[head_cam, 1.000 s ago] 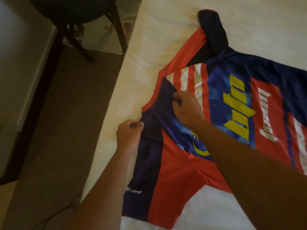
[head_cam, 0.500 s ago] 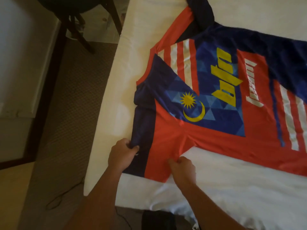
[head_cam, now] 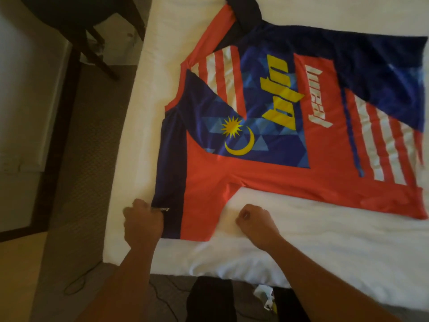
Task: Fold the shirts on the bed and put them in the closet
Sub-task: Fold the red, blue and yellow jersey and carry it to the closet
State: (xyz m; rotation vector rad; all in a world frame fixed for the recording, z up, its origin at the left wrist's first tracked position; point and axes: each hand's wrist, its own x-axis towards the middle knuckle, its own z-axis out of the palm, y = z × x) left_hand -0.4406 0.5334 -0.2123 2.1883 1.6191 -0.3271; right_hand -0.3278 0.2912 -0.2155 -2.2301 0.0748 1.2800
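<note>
A red, blue and white jersey (head_cam: 267,145) with a yellow sun and crescent lies flat on the white bed (head_cam: 325,233), its front up and its collar toward the bed's left edge. The near sleeve (head_cam: 192,201) stretches toward me. My left hand (head_cam: 142,223) grips the dark blue corner of that sleeve's cuff. My right hand (head_cam: 255,223) is curled into a fist on the bare sheet just right of the sleeve, apart from the fabric and holding nothing. The far sleeve (head_cam: 243,10) runs off toward the top of the view.
A dark wooden chair (head_cam: 92,36) stands on the carpet beyond the bed's left side. A thin cable (head_cam: 79,282) lies on the floor near the bed's corner. A dark item (head_cam: 211,298) and a crumpled wrapper (head_cam: 264,296) sit on the floor below the bed's near edge.
Both hands slid from the collar area down to the near sleeve's cuff. My right hand then let go of the cuff and moved right onto the sheet.
</note>
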